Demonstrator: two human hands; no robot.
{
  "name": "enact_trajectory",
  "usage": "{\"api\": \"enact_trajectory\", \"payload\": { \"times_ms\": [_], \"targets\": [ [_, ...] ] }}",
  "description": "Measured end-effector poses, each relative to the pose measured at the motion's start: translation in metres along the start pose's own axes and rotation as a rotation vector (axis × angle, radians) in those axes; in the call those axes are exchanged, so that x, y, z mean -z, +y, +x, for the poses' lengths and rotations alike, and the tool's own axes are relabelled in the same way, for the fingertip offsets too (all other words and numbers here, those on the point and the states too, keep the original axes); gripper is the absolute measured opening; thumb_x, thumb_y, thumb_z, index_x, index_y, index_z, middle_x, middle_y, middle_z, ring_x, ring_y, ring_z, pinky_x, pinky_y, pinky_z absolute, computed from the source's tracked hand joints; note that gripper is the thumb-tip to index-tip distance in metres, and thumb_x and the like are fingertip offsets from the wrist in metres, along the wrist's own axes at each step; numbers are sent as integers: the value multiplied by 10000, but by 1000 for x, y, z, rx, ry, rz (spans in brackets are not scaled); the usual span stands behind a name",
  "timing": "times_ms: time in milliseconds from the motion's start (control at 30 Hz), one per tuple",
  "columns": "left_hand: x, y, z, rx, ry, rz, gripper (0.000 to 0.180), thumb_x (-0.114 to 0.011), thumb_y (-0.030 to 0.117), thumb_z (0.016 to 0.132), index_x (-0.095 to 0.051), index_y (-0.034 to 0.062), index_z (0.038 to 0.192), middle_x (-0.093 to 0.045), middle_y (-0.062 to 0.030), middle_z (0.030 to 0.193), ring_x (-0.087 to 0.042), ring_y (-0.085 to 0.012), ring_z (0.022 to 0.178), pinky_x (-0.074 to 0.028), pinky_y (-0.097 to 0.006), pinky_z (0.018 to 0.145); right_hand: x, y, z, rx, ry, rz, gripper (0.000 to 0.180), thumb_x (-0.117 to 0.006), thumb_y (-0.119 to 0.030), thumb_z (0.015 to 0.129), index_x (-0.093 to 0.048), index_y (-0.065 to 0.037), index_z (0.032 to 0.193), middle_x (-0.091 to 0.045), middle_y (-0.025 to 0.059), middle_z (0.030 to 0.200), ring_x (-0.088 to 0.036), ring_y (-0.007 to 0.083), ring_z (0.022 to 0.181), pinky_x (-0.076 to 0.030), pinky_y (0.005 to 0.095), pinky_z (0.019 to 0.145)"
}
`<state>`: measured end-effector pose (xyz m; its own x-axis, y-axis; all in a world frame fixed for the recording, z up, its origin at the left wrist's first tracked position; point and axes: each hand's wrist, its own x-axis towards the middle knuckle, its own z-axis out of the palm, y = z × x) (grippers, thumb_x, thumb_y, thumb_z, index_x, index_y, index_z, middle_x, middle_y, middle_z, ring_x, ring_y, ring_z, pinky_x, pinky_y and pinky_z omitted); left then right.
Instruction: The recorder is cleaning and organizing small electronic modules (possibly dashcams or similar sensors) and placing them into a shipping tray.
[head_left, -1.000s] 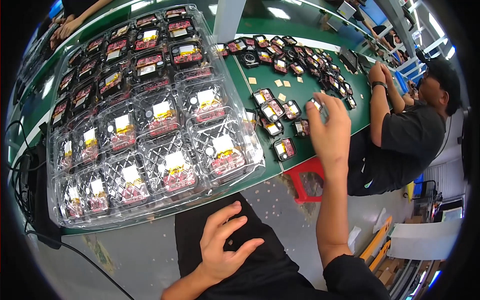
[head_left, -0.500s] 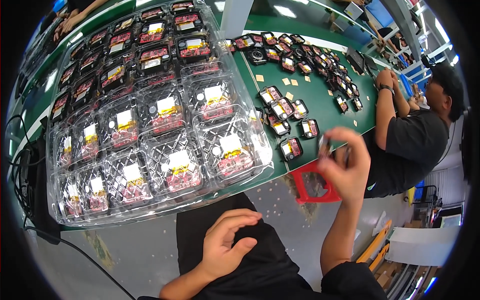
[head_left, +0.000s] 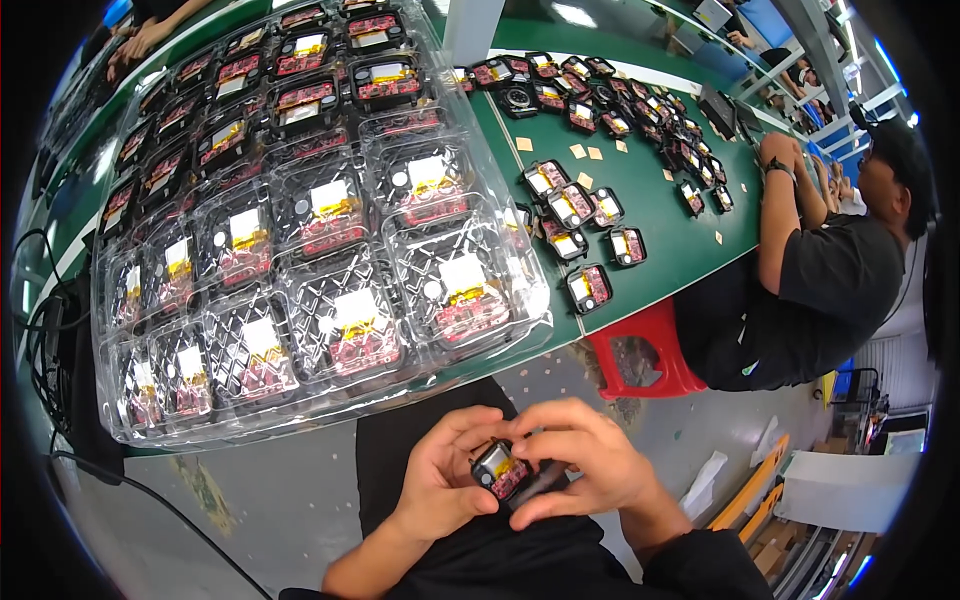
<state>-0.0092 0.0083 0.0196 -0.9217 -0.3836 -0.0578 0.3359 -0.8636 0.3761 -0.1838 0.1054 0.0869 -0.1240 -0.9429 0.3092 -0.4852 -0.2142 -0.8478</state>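
Observation:
Over my lap, my left hand (head_left: 438,478) grips a small black device housing (head_left: 501,472). It is open-faced, tilted, and shows a red circuit board with a silver-white battery. My right hand (head_left: 590,462) closes on the same housing from the right, with its fingertips at the upper edge; exactly where the thumb touches I cannot tell. Beyond my hands, clear plastic blister trays (head_left: 420,345) lie stacked on the green table (head_left: 655,262), their pockets filled with similar housings. Several loose housings (head_left: 588,288) sit to the right of the trays.
Farther back is a larger heap of housings (head_left: 640,105), with small beige squares (head_left: 586,181) scattered around. A red stool (head_left: 650,355) stands by the table edge. A co-worker (head_left: 835,270) sits at the right. A black cable (head_left: 165,500) runs along the left.
My right hand has come down and left from beside the table edge, bringing the small housing to my left hand. My left fingers have closed on it.

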Motion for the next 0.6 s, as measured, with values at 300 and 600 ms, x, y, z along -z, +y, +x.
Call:
{"api": "enact_trajectory", "payload": {
  "times_ms": [300, 600],
  "targets": [
    [1, -2, 2, -220, 123, 56, 646, -881, 50, 776, -555, 9, 1333, -594, -151, 1305, -616, -296, 1246, -525, -401, 1054, -22, 0, -9, -41, 202, -384, 348, -850, -83, 773, -676, -29, 1070, -647, 112, 969, -667, 235, 692, -545, 325, 564],
    [5, -2, 2, -243, 163, 179, 648, -886, 45, 770, -544, -2, 1318, -555, -108, 1296, -593, -295, 1278, -529, -373, 1033, -34, 7, -8, 107, 290, -638, 310, -838, 16, 683, -749, -20, 978, -643, 60, 832, -596, 171, 563, -459, 283, 486]
  ]
}}
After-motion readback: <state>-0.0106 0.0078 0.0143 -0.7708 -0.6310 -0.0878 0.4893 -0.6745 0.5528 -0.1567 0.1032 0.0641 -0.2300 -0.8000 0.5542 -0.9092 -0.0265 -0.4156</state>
